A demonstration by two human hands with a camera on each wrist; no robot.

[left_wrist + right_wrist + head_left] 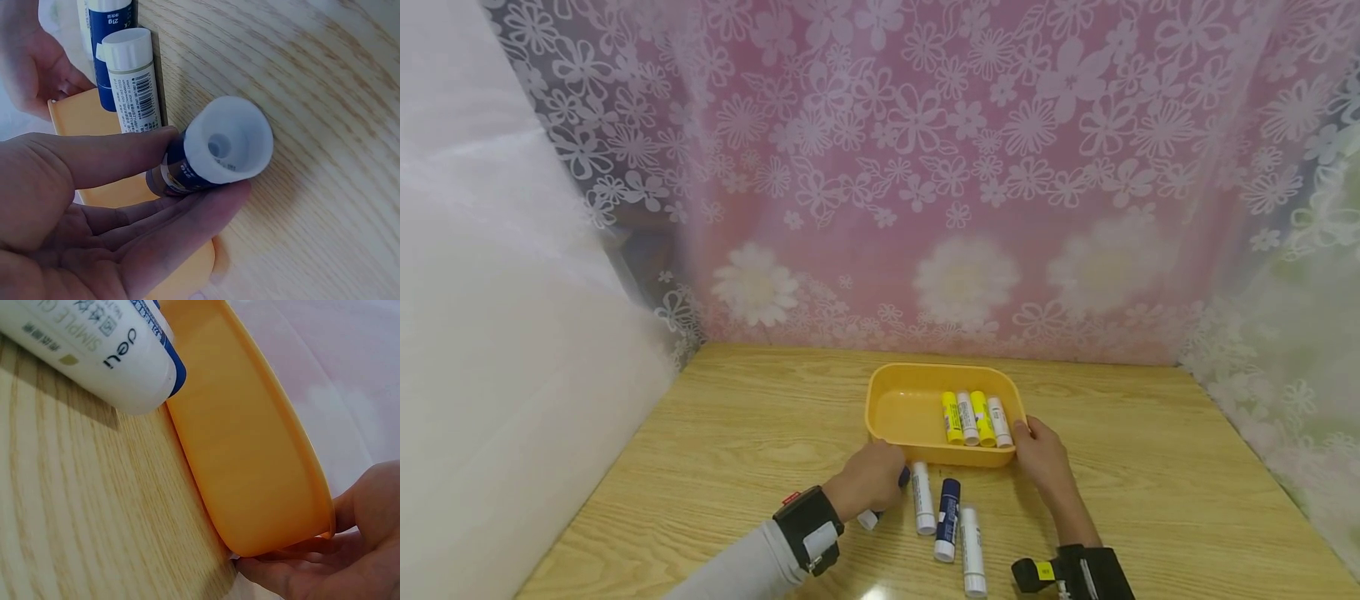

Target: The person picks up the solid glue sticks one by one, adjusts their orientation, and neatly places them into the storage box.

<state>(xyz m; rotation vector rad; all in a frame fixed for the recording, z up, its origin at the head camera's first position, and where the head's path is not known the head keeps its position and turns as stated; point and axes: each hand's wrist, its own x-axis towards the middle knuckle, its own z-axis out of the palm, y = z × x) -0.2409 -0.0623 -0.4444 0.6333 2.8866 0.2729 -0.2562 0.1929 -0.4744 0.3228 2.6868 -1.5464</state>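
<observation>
My left hand (871, 482) pinches a blue glue stick (247, 144) between thumb and fingers, its hollow white end facing the wrist camera. This hand is at the near left corner of a yellow plastic tray (955, 455) and covers most of the stick in the head view. At the tray's right end, my right hand (1047, 458) grips the rim and wall, thumb at the top and fingers beneath. To the right of the left hand lie a white glue stick (923, 498), a blue-and-white one (947, 520) and another white one (973, 553).
Inside the tray's right half, yellow glue sticks (952, 418) and white glue sticks (967, 419) alternate side by side. The tray's left half shows its bare floor. A wood-grain table (760, 417) lies beneath, with a flowered pink curtain (955, 167) behind it.
</observation>
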